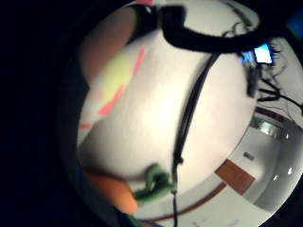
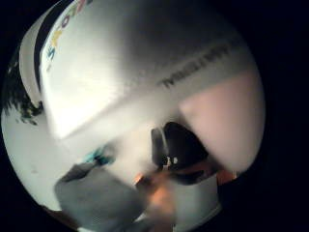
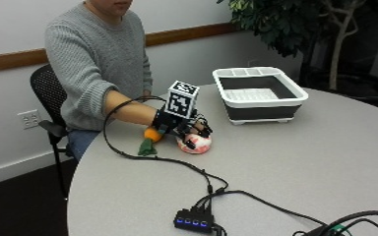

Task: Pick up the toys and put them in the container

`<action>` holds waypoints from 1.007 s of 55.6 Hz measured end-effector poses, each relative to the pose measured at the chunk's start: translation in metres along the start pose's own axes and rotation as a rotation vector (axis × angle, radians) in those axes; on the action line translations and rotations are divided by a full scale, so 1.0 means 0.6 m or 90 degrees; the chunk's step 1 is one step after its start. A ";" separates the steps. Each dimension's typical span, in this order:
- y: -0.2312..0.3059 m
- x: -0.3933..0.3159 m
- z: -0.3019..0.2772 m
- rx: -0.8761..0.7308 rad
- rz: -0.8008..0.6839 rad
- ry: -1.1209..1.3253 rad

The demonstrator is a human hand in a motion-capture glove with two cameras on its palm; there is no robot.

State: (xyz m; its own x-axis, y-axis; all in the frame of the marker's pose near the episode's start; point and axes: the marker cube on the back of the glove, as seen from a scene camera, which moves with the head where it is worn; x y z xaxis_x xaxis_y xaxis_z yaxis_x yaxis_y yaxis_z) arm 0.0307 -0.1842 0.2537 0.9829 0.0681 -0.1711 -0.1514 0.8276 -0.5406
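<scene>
In the outside view my gloved right hand [image 3: 186, 126] lies on top of a round white toy with red marks [image 3: 199, 145], which rests on the grey table [image 3: 320, 157]. The fingers curl down over it. An orange toy carrot [image 3: 151, 133] with green leaves [image 3: 147, 147] lies on the table just beside the wrist. The white and black container [image 3: 260, 93] stands further back on the table, apart from the hand. Close to the palm, the white toy [image 1: 156, 109] with pink and yellow marks fills the view, with the carrot [image 1: 116, 191] beside it.
A black cable [image 3: 176, 162] runs from the wrist across the table to a small hub with blue lights [image 3: 192, 220] near the front edge. A potted plant [image 3: 294, 24] stands behind the container. The person's chair [image 3: 48, 98] is at the table's far side.
</scene>
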 end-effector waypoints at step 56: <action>-0.128 -0.311 -0.395 0.288 -0.210 -0.123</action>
State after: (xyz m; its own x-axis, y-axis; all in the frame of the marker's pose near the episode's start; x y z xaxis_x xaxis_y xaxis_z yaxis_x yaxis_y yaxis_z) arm -0.1656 -0.3924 0.1320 0.9782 -0.1679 0.1222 0.1833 0.9747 -0.1278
